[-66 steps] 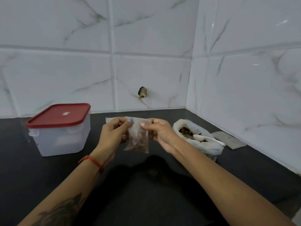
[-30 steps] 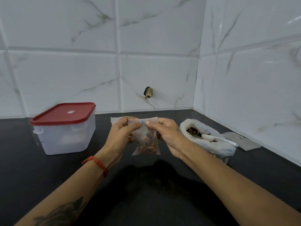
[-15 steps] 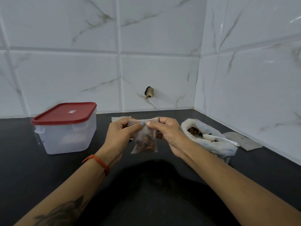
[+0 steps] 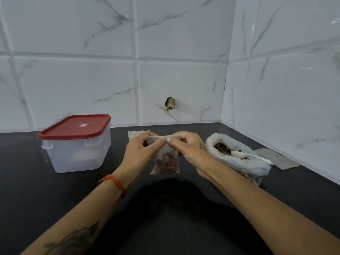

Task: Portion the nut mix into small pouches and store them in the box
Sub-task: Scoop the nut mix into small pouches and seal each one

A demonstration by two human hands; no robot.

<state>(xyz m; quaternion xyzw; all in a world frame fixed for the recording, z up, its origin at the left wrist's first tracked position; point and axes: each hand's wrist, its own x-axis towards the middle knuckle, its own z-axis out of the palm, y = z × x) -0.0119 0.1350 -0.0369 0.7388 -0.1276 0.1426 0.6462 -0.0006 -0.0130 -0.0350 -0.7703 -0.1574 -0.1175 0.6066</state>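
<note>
Both the left hand [image 4: 142, 150] and right hand [image 4: 187, 149] pinch the pouch [image 4: 165, 159] top strip, which runs sideways between them, with the lidded box [image 4: 77, 144] nearer the left.

The box [image 4: 77, 146] stands left on the counter [image 4: 27, 190], the nut bag [image 4: 237, 159] right, the pouch [image 4: 165, 161] between them.

walls: white marble-look tiles [image 4: 82, 85], meeting in a corner; chipped hole [image 4: 170, 103] | counter: black [image 4: 27, 190]; light: soft gleams

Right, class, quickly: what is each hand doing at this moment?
Left hand: pinching the top strip of the small nut pouch.
Right hand: pinching the same strip from the other side.
</note>
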